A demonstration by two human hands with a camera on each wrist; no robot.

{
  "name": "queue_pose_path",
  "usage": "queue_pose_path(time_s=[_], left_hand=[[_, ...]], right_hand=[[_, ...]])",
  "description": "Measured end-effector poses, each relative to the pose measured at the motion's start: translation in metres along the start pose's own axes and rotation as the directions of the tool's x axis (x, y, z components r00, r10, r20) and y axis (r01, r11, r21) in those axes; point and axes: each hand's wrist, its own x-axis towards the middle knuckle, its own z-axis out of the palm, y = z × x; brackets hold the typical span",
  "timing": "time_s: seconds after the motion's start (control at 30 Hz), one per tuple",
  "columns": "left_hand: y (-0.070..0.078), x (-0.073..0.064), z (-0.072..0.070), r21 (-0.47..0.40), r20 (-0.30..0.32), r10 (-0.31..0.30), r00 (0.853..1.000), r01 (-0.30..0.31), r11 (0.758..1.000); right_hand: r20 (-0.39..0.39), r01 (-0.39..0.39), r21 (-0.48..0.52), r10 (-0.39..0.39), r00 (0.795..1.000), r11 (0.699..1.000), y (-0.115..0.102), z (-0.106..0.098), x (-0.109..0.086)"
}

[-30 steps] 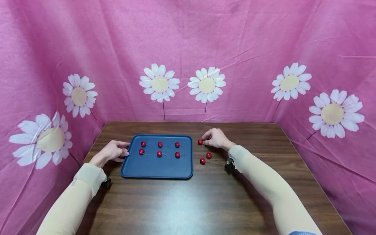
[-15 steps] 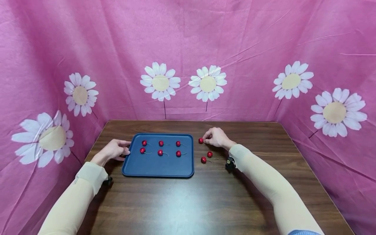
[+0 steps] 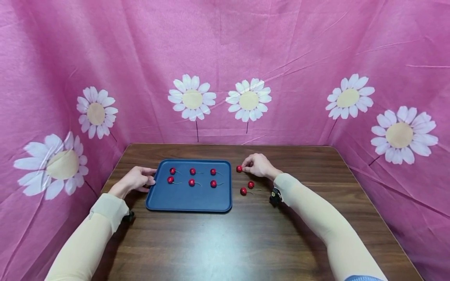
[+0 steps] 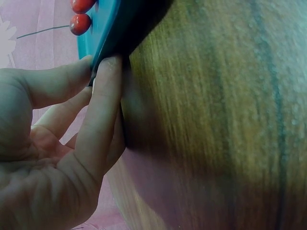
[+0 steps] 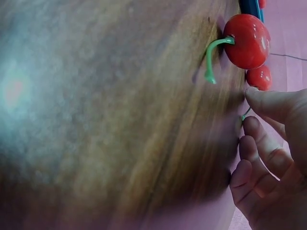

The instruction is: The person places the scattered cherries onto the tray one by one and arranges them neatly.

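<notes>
The left hand [image 3: 135, 181] grips the left edge of a dark blue tray [image 3: 190, 200]; in the left wrist view the thumb lies on the rim and fingers [image 4: 103, 96] are beneath it. Several red cherries with green stems, such as this cherry [image 3: 191, 182], lie in two rows in the tray's far half. Beyond the tray's right edge, the right hand [image 3: 259, 165] pinches another cherry [image 3: 239, 168] close over the table. The right wrist view has that cherry [image 5: 259, 76] at the thumb tip, partly hidden, with its stem showing below.
Two more cherries, one farther back [image 3: 250, 185] and one nearer the front [image 3: 243, 191], lie on the wooden table [image 3: 288, 242] right of the tray. A pink cloth [image 3: 218, 47] with printed daisies hangs behind the table and at both sides.
The cherry at the right fingertips has shifted very slightly left, toward the tray. The left hand keeps its grip, and the tray and other cherries have stayed in place.
</notes>
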Motion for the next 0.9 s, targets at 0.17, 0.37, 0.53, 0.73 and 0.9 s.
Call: queue_pose_path(time_s=[0.17, 0.37, 0.53, 0.73, 0.9], left_hand=[[0.002, -0.001, 0.001, -0.006, 0.003, -0.004, 1.0, 0.004, 1.0], [0.001, -0.002, 0.001, -0.008, 0.008, 0.012, 1.0, -0.012, 1.0], [0.001, -0.002, 0.001, -0.012, 0.008, 0.02, 1.0, -0.02, 1.0], [0.002, -0.003, 0.001, -0.007, 0.006, 0.016, 1.0, -0.016, 1.0], [0.004, -0.004, 0.001, 0.012, 0.005, 0.008, 1.0, -0.008, 1.0]], right_hand=[[0.006, -0.038, 0.049, 0.038, 0.999, 0.998, 0.0, 0.0, -0.001], [0.005, -0.059, 0.12, 0.059, 0.998, 0.991, -0.005, 0.0, -0.001], [0.0, -0.038, 0.143, 0.038, 0.999, 0.989, -0.015, -0.001, 0.0], [0.005, 0.008, 0.168, -0.009, 1.0, 0.986, -0.032, -0.003, 0.001], [-0.002, 0.028, 0.182, -0.028, 1.0, 0.983, -0.048, -0.003, 0.005]])
